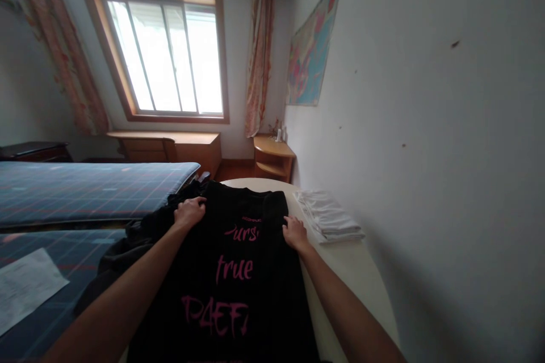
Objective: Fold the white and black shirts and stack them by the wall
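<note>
Largest in your view, the blue checked fabric mattress (106, 187) lies at left, just beside the cream, round-edged surface (366, 272). On that surface, straight in front of you, lies the black cloth T-shirt with pink lettering (234, 289), its neckline at the far end (a fold at right seems to cover part of the upper words). Expect it to handle as light, soft and limp, neither fragile nor likely to slip; it should crease easily, so it is best taken near the shoulder and hem corners, with both layers together. To its left rests a dark, crumpled fabric heap (123, 264); to its right, a flat stack of folded white cloth (327, 215). Smallest are your hands: the left hand (190, 212) touches the shirt's upper left edge, its fingers bent; the right hand (294, 232) meets the upper right edge, its fingers partly curled and close together. You cannot tell whether either has cloth pinched.
</note>
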`<action>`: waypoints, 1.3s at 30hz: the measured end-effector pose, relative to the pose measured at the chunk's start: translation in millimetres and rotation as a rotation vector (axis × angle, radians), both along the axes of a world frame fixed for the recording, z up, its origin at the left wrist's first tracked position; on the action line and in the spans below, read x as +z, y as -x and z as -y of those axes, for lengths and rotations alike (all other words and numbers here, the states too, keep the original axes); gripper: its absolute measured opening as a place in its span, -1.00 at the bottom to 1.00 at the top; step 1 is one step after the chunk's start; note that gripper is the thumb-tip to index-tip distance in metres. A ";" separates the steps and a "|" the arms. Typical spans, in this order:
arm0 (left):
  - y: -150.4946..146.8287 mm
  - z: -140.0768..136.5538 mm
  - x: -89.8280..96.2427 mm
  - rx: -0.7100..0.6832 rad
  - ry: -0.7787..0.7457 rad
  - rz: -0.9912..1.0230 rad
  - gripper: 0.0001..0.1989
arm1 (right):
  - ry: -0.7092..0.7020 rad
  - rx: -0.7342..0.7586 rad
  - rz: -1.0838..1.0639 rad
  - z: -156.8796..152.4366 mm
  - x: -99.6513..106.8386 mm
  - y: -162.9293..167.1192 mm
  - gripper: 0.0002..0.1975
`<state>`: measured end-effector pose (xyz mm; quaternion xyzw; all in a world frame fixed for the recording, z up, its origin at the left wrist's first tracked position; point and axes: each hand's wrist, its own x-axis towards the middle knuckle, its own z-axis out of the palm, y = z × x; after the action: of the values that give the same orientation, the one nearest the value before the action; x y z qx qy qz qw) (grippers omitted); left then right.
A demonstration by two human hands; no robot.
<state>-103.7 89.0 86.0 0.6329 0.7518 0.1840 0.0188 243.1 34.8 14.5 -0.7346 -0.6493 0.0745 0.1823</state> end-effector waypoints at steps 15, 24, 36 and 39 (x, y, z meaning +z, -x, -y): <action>-20.7 -64.3 9.4 -0.233 -0.103 0.002 -0.55 | -0.068 -0.024 0.026 -35.8 4.5 -12.2 -0.49; -65.9 -54.5 -7.6 -0.380 -0.198 -0.078 -0.45 | -0.049 0.064 0.177 -46.2 20.1 -22.5 -0.56; -156.1 131.7 -27.3 -1.420 0.051 0.160 -0.76 | -0.102 0.367 0.201 35.8 13.1 -36.6 -0.61; -171.7 174.0 -29.5 -1.480 0.115 0.131 -0.59 | -0.101 0.416 0.175 58.0 16.9 -42.8 -0.67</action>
<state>68.0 -85.0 56.5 0.9596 0.1346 0.1210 0.2154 286.0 -23.2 31.5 -0.5786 -0.8029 0.0139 0.1426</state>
